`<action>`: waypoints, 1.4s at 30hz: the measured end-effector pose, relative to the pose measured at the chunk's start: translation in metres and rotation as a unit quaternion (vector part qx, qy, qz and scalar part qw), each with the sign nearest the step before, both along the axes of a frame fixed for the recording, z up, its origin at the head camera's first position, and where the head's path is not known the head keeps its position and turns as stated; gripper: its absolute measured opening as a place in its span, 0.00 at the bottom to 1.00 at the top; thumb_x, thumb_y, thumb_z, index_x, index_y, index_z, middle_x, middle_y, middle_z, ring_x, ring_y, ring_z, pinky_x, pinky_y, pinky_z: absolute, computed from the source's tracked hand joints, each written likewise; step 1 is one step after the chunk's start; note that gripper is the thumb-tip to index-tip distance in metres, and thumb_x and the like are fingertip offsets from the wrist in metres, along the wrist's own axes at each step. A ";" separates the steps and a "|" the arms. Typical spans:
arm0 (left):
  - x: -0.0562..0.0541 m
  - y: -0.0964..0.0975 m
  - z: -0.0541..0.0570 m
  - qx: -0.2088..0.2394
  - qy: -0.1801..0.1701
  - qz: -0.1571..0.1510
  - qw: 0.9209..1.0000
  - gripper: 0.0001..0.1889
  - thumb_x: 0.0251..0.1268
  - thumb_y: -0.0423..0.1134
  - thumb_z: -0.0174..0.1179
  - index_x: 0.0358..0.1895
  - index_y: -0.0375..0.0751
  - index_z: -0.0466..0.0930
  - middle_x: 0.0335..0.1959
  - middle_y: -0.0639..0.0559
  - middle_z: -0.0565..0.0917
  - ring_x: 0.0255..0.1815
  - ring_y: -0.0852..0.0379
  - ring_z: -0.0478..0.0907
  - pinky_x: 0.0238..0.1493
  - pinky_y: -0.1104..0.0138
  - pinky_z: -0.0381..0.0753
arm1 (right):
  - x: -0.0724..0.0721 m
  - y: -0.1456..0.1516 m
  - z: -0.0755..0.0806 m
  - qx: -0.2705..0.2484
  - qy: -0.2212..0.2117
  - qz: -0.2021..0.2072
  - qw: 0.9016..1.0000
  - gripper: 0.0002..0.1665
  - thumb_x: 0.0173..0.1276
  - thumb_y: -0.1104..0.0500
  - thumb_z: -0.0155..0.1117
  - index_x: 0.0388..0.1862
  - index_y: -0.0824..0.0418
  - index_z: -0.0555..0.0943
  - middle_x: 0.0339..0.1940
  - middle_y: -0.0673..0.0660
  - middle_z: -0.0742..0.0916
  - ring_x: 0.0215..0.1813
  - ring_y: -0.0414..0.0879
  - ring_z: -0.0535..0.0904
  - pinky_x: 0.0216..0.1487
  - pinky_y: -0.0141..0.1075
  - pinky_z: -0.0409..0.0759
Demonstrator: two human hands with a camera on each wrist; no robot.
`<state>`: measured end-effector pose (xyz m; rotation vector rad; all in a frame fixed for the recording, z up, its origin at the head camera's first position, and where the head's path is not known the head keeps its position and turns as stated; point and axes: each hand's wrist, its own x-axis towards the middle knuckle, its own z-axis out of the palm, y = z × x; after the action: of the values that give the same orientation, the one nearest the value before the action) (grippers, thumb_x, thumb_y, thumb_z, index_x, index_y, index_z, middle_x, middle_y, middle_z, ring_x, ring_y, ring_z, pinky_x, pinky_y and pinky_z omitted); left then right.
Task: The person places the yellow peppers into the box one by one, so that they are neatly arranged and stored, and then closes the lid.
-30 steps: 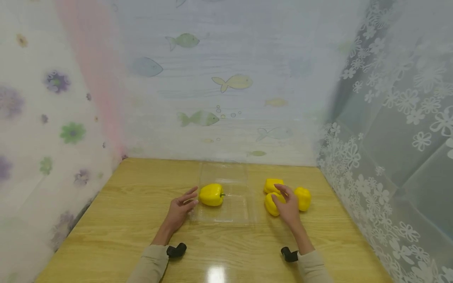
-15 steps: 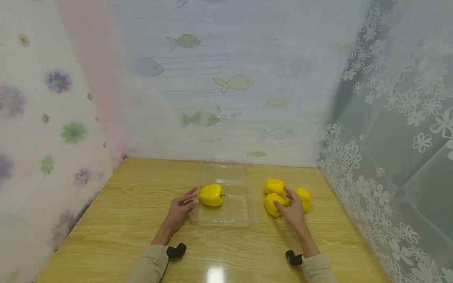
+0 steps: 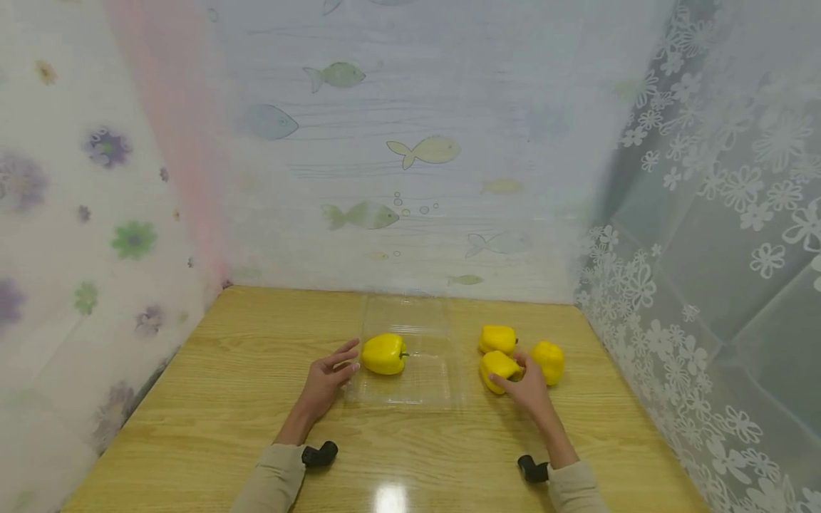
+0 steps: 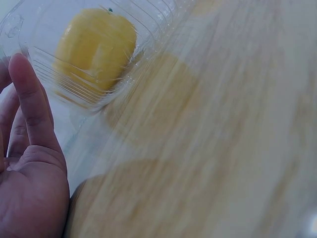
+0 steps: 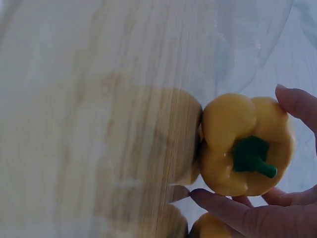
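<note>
My right hand (image 3: 531, 385) grips a yellow bell pepper (image 3: 497, 369), thumb on its near left side and fingers at its stem end. In the right wrist view this pepper (image 5: 245, 146) lies on its side close to the tabletop, green stem towards the camera. A second yellow bell pepper (image 3: 383, 354) lies in the left part of a clear plastic clamshell container (image 3: 426, 395), which has its lid (image 3: 405, 313) folded back. At the container's left edge rests my left hand (image 3: 327, 381), fingers fairly straight; its thumb tip overlaps the rim in the left wrist view.
Two more yellow bell peppers, one behind (image 3: 497, 340) and one to the right (image 3: 549, 362), lie close around my right hand. The wooden table (image 3: 256, 342) ends at a fish-patterned curtain (image 3: 417, 214) at the back, with patterned curtains along both sides.
My right hand has shifted slightly right and towards me, and its thumb and fingers have come round the front pepper. The left hand has stayed at the container's edge.
</note>
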<state>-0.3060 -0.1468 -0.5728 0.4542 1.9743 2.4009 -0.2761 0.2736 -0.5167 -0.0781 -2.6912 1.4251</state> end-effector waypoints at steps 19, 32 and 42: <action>0.001 0.003 0.003 0.009 -0.004 0.002 1.000 0.23 0.70 0.30 0.64 0.63 0.19 0.74 0.78 0.38 0.65 0.47 0.66 0.81 0.36 0.75 0.81 | -0.003 0.005 -0.001 -0.039 -0.033 0.006 0.999 0.43 0.66 0.48 0.75 0.74 0.62 0.69 0.74 0.69 0.71 0.69 0.63 0.71 0.65 0.56 0.72; 0.001 0.002 0.003 0.015 -0.005 0.000 1.000 0.24 0.70 0.30 0.64 0.64 0.18 0.73 0.78 0.38 0.65 0.48 0.66 0.82 0.36 0.74 0.81 | -0.003 0.006 0.000 -0.087 -0.045 0.026 0.995 0.41 0.67 0.55 0.74 0.75 0.62 0.68 0.72 0.69 0.72 0.58 0.58 0.75 0.43 0.37 0.82; 0.000 0.001 0.001 0.023 -0.005 -0.008 1.000 0.24 0.71 0.29 0.63 0.64 0.17 0.72 0.78 0.37 0.63 0.48 0.66 0.82 0.36 0.74 0.81 | -0.002 0.007 0.000 -0.096 -0.050 0.022 0.994 0.42 0.67 0.55 0.74 0.75 0.62 0.68 0.73 0.69 0.71 0.62 0.60 0.74 0.45 0.37 0.83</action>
<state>-0.3056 -0.1463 -0.5713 0.4570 1.9081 2.4391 -0.2784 0.2805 -0.5164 -0.1062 -2.6399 1.7358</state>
